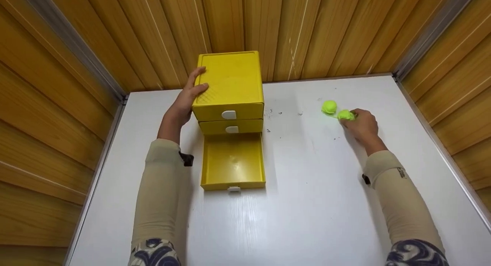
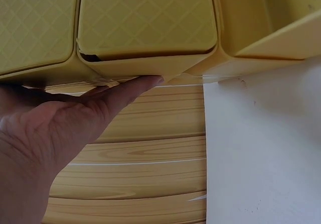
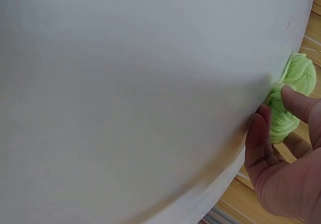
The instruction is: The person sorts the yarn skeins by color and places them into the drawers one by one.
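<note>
A yellow drawer unit (image 1: 230,80) with three stacked drawers stands upright on the white table. Its bottom drawer (image 1: 233,162) is pulled out and has nothing in it, while the two above are closed. My left hand (image 1: 186,99) rests against the unit's left side and top edge, fingers fairly straight, as the left wrist view also shows. Over on the right, my right hand (image 1: 363,126) pinches a neon-green ball of yarn (image 1: 346,115) between thumb and fingers. Just left of it lies a second green yarn ball (image 1: 329,107), with a strand of yarn between the two.
Wood-patterned walls (image 1: 264,32) enclose the white table (image 1: 299,204) at the back and on both sides. Small dark marks dot the tabletop between the drawer unit and the yarn. White pull tabs (image 1: 229,114) stick out from the drawer fronts.
</note>
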Available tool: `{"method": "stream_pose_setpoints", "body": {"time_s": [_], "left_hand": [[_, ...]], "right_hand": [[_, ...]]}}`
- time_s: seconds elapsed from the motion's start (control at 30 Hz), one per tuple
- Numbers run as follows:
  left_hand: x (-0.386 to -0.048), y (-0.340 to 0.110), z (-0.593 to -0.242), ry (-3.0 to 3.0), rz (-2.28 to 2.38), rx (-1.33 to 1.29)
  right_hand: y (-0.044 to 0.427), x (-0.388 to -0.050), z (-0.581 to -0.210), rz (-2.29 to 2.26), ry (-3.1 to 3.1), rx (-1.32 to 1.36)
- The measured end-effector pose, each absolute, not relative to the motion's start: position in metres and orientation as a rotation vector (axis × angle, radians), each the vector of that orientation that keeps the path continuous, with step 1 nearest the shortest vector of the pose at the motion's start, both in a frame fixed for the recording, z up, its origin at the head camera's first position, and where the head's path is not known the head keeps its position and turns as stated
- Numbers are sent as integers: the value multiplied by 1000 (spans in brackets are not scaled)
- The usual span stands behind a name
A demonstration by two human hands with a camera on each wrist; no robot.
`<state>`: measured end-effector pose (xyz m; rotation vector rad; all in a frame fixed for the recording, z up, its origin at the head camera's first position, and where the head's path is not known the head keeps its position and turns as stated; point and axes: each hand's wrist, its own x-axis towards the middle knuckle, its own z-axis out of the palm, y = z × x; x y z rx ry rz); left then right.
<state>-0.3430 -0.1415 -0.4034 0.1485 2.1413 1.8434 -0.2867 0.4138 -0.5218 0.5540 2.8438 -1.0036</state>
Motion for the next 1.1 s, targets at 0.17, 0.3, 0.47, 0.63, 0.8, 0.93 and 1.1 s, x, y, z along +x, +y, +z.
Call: {"method": "stream_pose_setpoints", "body": {"time_s": [0.17,0.3,0.47,0.63,0.8,0.93,1.1], "left_hand": [[-343,-144,-400,2139,1842,135],[-343,-145,-397,2134,1834,127],[-343,-145,-394,2132,1826,124],[-344,-145,-393,2125,1824,135],[-340,-143,-395,2106,1831,120],[-337,-143,-396,2104,1823,118],[-333,-144,-398,2104,1829,112]], "right_hand": [[411,-290,-519,-1012,2847,566],[409,-290,-519,-1018,2826,576],[409,-290,-519,-1018,2819,580],[409,-288,-518,-1043,2839,586],[410,-283,-517,-1077,2834,610],[408,-280,-512,-1111,2856,607],[401,-275,-505,-1153,2903,553]]}}
